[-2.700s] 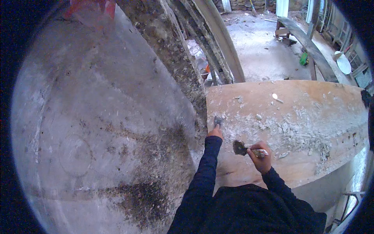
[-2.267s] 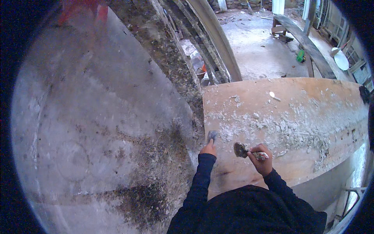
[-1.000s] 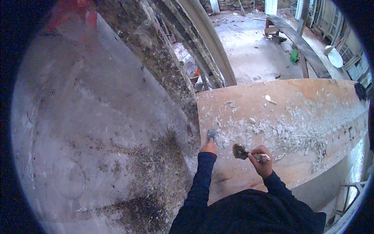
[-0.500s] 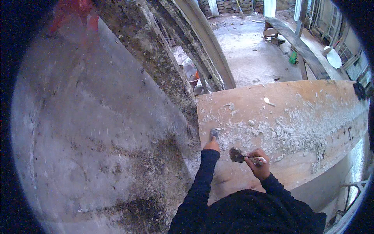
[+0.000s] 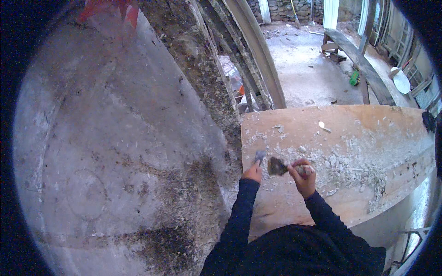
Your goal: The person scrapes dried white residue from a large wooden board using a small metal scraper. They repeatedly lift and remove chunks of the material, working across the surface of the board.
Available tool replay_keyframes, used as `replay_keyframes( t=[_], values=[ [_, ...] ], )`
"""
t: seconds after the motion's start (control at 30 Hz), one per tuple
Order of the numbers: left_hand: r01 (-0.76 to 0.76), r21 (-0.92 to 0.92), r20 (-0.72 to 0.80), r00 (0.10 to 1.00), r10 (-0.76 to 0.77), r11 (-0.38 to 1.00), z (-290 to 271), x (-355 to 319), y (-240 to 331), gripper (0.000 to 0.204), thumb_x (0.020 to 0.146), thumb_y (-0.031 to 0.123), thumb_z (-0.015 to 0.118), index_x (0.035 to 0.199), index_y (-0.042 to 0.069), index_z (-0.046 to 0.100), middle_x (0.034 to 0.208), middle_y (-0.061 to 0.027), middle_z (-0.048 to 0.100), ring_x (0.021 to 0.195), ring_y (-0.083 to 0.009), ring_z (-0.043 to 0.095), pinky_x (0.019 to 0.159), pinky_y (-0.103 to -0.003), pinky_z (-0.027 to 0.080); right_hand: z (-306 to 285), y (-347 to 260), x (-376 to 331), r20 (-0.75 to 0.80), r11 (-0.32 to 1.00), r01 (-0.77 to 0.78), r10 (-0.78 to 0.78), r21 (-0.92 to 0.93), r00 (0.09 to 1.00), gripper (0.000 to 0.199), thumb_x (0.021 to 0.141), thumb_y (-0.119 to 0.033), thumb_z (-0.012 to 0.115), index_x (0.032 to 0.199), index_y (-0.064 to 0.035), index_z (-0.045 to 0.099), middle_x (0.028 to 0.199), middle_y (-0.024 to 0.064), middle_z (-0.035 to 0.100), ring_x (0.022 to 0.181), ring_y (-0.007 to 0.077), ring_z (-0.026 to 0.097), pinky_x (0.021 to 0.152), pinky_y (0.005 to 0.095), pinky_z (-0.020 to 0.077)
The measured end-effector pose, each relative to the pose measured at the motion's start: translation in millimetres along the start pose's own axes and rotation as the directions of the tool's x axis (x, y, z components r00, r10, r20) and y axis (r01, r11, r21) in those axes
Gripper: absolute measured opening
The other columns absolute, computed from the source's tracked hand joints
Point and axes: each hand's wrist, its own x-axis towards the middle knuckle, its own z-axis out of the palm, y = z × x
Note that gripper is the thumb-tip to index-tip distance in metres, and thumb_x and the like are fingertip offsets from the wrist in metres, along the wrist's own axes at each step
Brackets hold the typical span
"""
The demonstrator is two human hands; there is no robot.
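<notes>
My left hand (image 5: 252,173) is closed round a small scraper (image 5: 260,155) with a flat grey blade, near the left end of a plywood board (image 5: 276,202). Just to its right, my right hand (image 5: 304,181) grips a paintbrush (image 5: 277,166) by its white-spattered handle. The dark, worn bristles point left toward the scraper, a short gap apart. White flakes and crumbs (image 5: 338,163) lie scattered over the board, thickest to the right of the brush. Beyond my hands a small white spoon-shaped piece (image 5: 324,126) rests on the wood.
A rough, stained concrete slab (image 5: 115,152) stands along my left. Weathered frames (image 5: 230,55) lean behind the board's left end. Farther back are a plank bench (image 5: 359,60), a green object (image 5: 354,77) and a white round object (image 5: 401,81). A black bundle (image 5: 429,122) sits at the board's far right.
The brush has moved away from me and left, closer to the scraper. The scraper blade has turned. Fewer flakes show around the brush. The whole view has shifted slightly.
</notes>
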Motion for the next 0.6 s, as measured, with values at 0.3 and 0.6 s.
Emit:
replay_keyframes(
  t=[0.3, 0.6],
  values=[
    [0.122, -0.078, -0.056, 0.99, -0.126, 0.989, 0.6, -129.3, -45.3, 0.038, 0.084, 0.034, 0.049, 0.12, 0.021, 0.05, 0.08, -0.0192, 0.06, 0.074, -0.036, 0.058, 0.064, -0.042, 0.045, 149.9, 61.2, 88.1, 0.345, 0.996, 0.025, -0.055, 0.09, 0.937, 0.013, 0.072, -0.011, 0.067, 0.075, -0.0039, 0.057, 0.073, 0.0032, 0.058, 0.064, 0.0102, 0.055, 0.059, 0.0254, 0.0448],
    [0.082, -0.295, -0.124, 0.985, -0.123, 0.952, 6.0, -126.7, -73.1, 0.049, 0.083, 0.026, 0.05, 0.13, 0.018, 0.037, 0.089, -0.0175, 0.061, 0.081, -0.0355, 0.058, 0.069, -0.04, 0.046, 28.8, 160.2, 127.6, -0.145, 0.964, -0.264, 0.26, -0.011, 0.955, 0.019, 0.068, -0.017, 0.066, 0.077, -0.0047, 0.055, 0.068, 0.0038, 0.06, 0.061, 0.0122, 0.056, 0.056, 0.0273, 0.0468]
  ],
)
